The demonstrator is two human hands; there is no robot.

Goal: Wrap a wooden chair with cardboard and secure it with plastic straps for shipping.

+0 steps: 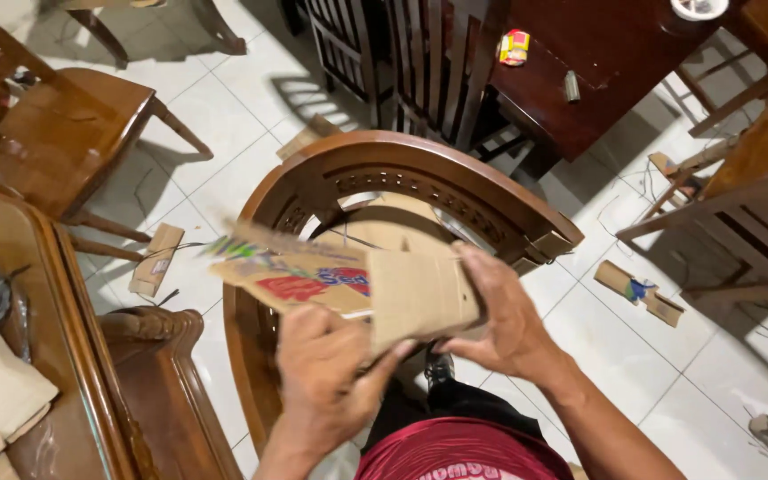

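White tile floor (pixel 224 116) crowded with wooden chairs, dark tabletop (pixel 615 53) up top; folded cardboard piece (pixel 357 280) sits over a carved chair back (pixel 420 169), left hand (pixel 326 364) gripping underneath, right hand (pixel 504 316) clamping its right edge.

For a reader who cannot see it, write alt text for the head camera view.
Seen from above, a person's left hand and right hand hold a folded piece of printed cardboard over the curved back of a carved wooden chair. Cardboard scraps lie on the white tiled floor among other wooden furniture.
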